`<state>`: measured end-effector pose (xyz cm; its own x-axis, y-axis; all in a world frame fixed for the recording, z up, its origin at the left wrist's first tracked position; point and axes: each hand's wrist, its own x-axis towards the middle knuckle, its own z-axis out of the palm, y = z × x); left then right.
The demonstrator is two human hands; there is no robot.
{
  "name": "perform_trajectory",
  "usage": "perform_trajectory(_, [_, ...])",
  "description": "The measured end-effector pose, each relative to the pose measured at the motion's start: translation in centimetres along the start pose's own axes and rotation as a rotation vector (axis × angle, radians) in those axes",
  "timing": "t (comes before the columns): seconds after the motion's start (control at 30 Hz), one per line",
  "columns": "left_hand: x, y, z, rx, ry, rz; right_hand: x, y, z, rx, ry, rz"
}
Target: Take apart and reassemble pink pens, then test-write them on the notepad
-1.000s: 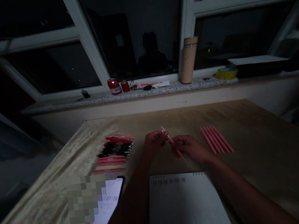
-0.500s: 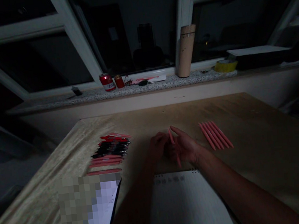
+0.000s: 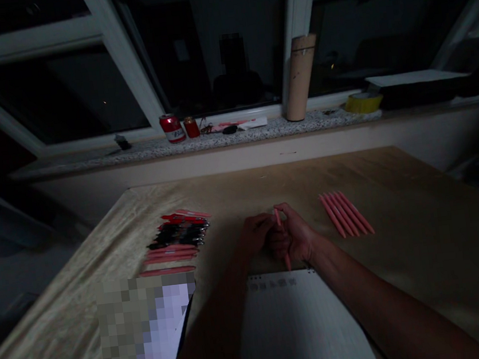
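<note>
Maybe partway: pink pen row (image 3: pixel 343 214) at right, mixed pens (image 3: pixel 179 233) at left, right fingers (image 3: pixel 278 245) curled round a pink pen (image 3: pixel 277 218), left fingers (image 3: pixel 259 224) unclear.

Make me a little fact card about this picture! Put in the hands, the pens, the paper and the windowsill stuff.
Right hand: fingers curled around a pink pen
Left hand: close beside the right one; its grip is too dark to tell
Pens on the left: red, black and pink
Pens on the right: a row of pink pens, side by side
Paper: a spiral pad nearer the person than the hands
Windowsill: includes a red can and yellow tape
Light: dim
</note>
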<state>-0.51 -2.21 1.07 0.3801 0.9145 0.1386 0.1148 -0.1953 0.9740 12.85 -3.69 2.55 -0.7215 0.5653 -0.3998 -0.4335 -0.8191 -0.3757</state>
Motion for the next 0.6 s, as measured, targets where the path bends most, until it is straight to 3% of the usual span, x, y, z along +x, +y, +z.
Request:
perform_trajectory(0.33, [-0.09,0.43,0.18,-0.053,0.041,-0.037,-0.29,-0.12,0.10,0.003,-0.045,0.008])
perform_trajectory(0.6, [-0.07,0.22,0.15,-0.032,0.049,-0.021,-0.50,-0.01,0.56,0.007,0.011,-0.015])
